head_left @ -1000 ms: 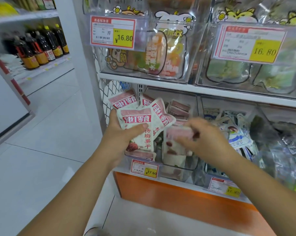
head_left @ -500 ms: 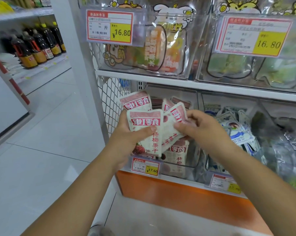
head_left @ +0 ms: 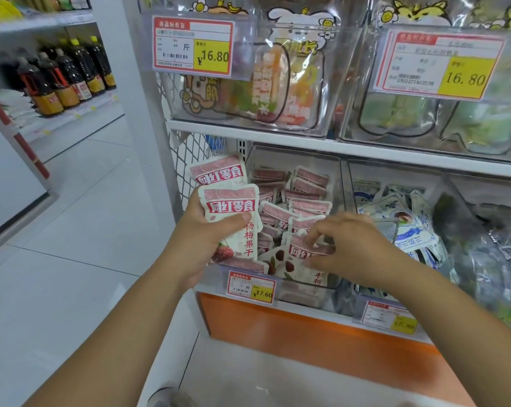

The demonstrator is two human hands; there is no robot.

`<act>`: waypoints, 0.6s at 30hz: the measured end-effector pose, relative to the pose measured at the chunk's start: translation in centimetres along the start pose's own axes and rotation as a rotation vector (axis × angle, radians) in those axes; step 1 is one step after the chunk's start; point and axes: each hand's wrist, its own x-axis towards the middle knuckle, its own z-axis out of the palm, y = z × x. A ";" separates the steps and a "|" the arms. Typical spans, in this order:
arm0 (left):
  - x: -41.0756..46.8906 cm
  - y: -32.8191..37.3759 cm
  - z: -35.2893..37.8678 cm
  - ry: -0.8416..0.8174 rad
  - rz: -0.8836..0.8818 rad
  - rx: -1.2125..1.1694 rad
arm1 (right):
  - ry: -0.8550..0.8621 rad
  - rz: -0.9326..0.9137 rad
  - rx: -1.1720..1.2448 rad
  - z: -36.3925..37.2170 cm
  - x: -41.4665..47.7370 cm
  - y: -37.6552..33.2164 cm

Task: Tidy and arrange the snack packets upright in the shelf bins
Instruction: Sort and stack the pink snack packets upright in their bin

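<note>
Holding packets (head_left: 230,207): left hand (head_left: 200,233), probably right hand (head_left: 354,248).

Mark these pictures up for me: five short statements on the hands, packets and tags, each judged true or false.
1. The left hand holds pink-and-white packets upright. True.
2. The right hand is empty. False: it pinches a packet in the bin.
3. That bin's price tag reads 17.60. True.
4. The neighbouring bin to the right holds pink packets too. False: it holds blue-and-white packets.
5. The two hands touch each other. False: they are apart.
</note>
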 end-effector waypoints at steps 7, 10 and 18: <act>-0.2 0.0 -1.1 -0.002 -0.006 0.033 | 0.080 -0.031 0.054 -0.3 0.0 -0.9; -0.2 0.0 -1.4 0.005 -0.007 0.041 | 0.044 -0.091 -0.003 -1.8 0.5 -0.7; -0.4 -0.4 -1.1 -0.039 -0.024 0.125 | -0.021 -0.065 0.042 0.3 1.2 0.9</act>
